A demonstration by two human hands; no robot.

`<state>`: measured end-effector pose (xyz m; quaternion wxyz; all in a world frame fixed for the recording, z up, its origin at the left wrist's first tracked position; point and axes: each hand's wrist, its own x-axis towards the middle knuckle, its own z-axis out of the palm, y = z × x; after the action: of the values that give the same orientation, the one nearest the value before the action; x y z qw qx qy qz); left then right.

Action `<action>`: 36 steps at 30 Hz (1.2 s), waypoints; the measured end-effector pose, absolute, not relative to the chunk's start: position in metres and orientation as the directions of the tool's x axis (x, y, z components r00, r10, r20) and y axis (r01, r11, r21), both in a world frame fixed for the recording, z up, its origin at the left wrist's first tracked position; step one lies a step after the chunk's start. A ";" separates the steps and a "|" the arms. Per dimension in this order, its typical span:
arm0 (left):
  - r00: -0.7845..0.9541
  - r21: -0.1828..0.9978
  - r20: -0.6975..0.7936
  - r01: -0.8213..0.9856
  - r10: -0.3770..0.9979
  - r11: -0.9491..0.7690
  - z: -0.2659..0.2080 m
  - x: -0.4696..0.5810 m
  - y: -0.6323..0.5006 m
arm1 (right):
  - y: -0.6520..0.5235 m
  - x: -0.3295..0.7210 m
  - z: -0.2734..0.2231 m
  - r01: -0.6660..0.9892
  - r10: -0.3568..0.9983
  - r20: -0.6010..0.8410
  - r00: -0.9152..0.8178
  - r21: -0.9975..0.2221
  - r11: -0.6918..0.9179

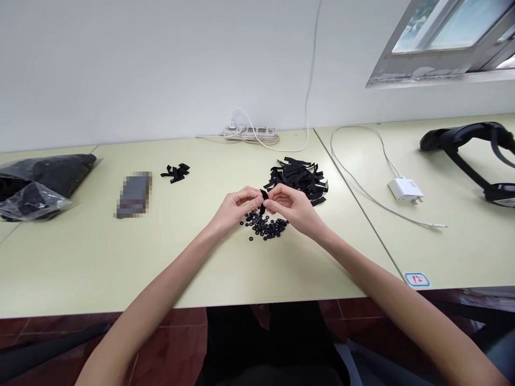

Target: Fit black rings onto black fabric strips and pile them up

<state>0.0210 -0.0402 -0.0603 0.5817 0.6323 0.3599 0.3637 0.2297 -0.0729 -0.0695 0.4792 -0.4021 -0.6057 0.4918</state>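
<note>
My left hand [241,205] and my right hand [290,206] meet over the table, fingertips pinched on a short black fabric strip [263,195]. The strip stands roughly upright between them; whether a small ring is also in the fingers cannot be made out. Just below my hands lies a scattered heap of small black rings [269,230], flat and round with holes. Behind my right hand is a loose pile of black fabric strips [300,176]. Farther left sits a smaller group of short black pieces [176,172].
A blurred dark rectangular object [133,194] and a clear plastic bag with black contents [44,182] lie left. A power strip [250,133] rests by the wall. To the right are a white charger [405,189] with its cable and a black headset-like frame [466,155].
</note>
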 end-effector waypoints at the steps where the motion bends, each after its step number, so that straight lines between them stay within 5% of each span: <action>1: 0.474 0.998 0.041 0.029 0.880 -0.062 -0.060 0.022 -0.041 | -0.072 0.230 -0.071 0.016 0.956 0.186 -0.226 -0.981 0.195; 26: 0.444 0.993 -0.044 -0.078 0.895 0.087 -0.065 0.021 -0.037 | -0.072 0.230 -0.071 0.178 0.942 0.273 -0.197 -0.934 0.308; 36: 0.456 0.974 -0.123 -0.115 0.882 0.195 -0.067 0.018 -0.036 | -0.075 0.231 -0.073 0.420 0.779 0.583 -0.232 -0.662 0.621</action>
<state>0.0180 -0.0360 -0.0667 0.6785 0.5172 0.3704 0.3673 0.2313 -0.0750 -0.0726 0.4790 -0.3933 -0.7622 0.1870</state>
